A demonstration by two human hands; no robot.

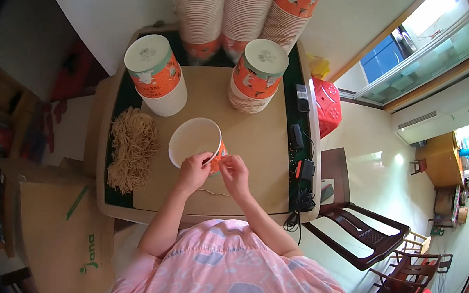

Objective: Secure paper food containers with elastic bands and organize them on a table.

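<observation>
The open paper cup (195, 140) lay tilted on the brown table (257, 149), its mouth turned up toward the camera, and every other thing sat around it. The left hand (194, 168) pinched the cup's near rim between thumb and fingers, narrow and closed on the paper. The right hand (234, 170) pressed against the cup's orange side just right of that, fingertips drawn together on something small; whether it gripped the thin string (214, 192) trailing toward the body below the cup, I could not tell.

2 risks stood out. The rim was soft, so a hard pinch could have creased it. The string was fine, and a slack hold could have let it slip out.

Left of the cup lay a heap of tan strings (132, 148). Beyond the cup stood 2 capped stacks (258, 73) of cups, with 3 taller stacks behind; a sharp elbow move could have knocked them over.
</observation>
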